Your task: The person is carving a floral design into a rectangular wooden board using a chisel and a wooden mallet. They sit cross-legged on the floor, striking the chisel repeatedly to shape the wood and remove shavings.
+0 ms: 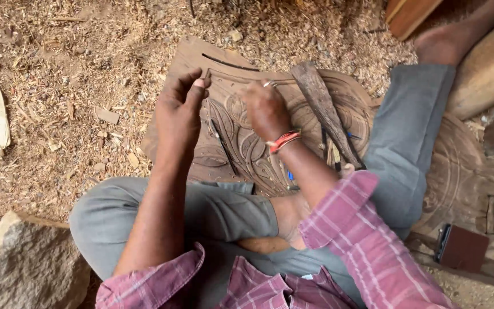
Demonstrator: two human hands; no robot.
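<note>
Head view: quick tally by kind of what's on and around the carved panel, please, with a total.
Carved wooden panels: 2
Wooden mallet: 1
Chisels lying on the near panel: 3 at least
Stone block: 1
Phone: 1
Hands: 2, left and right
Total: 10

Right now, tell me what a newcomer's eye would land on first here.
The brown carved wooden panel with leaf patterns lies at centre on the wood-chip-covered ground. Both hands work on it: the left hand pinches something thin at its upper edge, the right hand beside it. A long dark wooden mallet rests across the panel's right side.
</note>
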